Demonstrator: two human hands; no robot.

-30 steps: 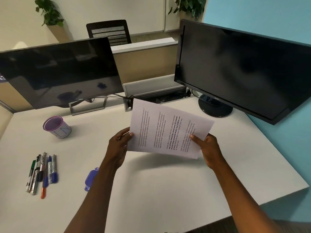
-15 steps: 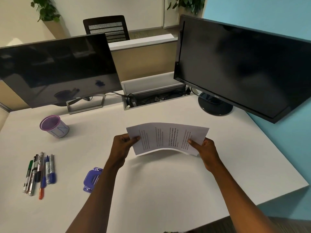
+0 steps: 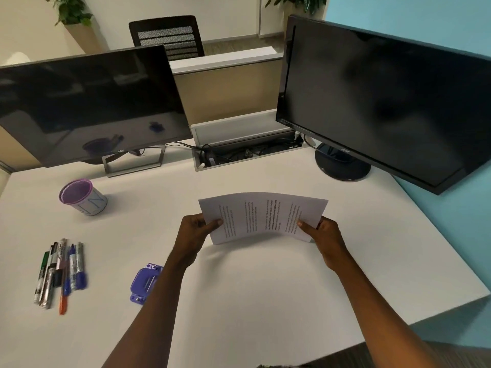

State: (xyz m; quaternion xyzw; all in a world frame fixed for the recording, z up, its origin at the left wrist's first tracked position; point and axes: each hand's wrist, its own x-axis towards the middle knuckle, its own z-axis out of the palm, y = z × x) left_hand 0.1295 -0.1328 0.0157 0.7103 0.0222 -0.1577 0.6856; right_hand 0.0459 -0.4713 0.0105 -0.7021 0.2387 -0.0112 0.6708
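A printed sheet of white paper (image 3: 261, 216) hangs low over the middle of the white desk (image 3: 265, 288), bowed upward along its length. My left hand (image 3: 195, 232) pinches its left end, thumb on top of the page. At the right end my right hand (image 3: 322, 235) pinches the sheet the same way. The text on the page runs sideways to me. The fingers under the paper are hidden.
Two dark monitors stand at the back, one left (image 3: 87, 104), one right (image 3: 385, 96), with a cable tray (image 3: 244, 152) between them. A purple-rimmed cup (image 3: 82, 197), several markers (image 3: 59, 272) and a purple hole punch (image 3: 144, 282) lie on the left.
The sheet came down from a raised, tilted position to a flatter one low over the desk and now bows upward. Both hands moved down and toward me with it.
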